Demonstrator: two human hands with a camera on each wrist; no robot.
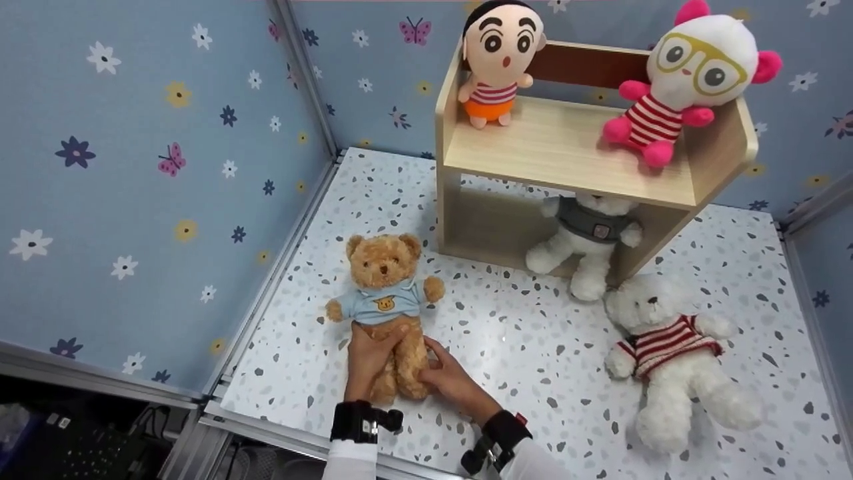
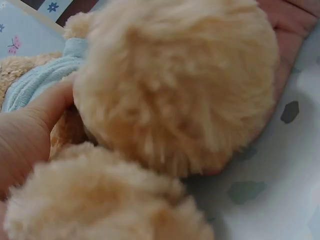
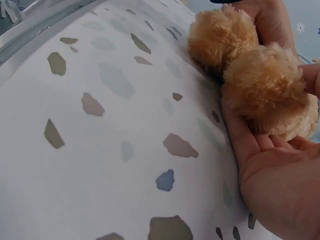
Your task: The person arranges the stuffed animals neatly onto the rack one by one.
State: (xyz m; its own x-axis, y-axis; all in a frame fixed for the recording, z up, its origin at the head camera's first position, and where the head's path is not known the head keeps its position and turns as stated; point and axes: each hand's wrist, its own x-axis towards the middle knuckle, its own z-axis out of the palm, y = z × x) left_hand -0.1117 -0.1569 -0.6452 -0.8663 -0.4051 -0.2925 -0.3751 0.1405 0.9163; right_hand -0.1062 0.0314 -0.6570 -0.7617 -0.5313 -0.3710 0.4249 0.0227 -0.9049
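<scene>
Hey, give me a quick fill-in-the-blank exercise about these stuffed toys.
1. The teddy in the left hand and right hand has ____ fur.
2. Its shirt is light ____.
3. The doll wears ____ shorts.
4. The white bear nearest the camera wears red and white ____.

Missing words: brown; blue; orange; stripes.

One foot of the bear (image 2: 175, 90) fills the middle, furry and blurred, the other below it. The left hand (image 2: 22, 137) extends its thumb to the fur; the right hand (image 2: 290, 30) borders the middle foot. A blue shirt (image 2: 45, 82), patterned wall (image 2: 12, 30) and speckled surface (image 2: 270, 160) show beyond.
</scene>
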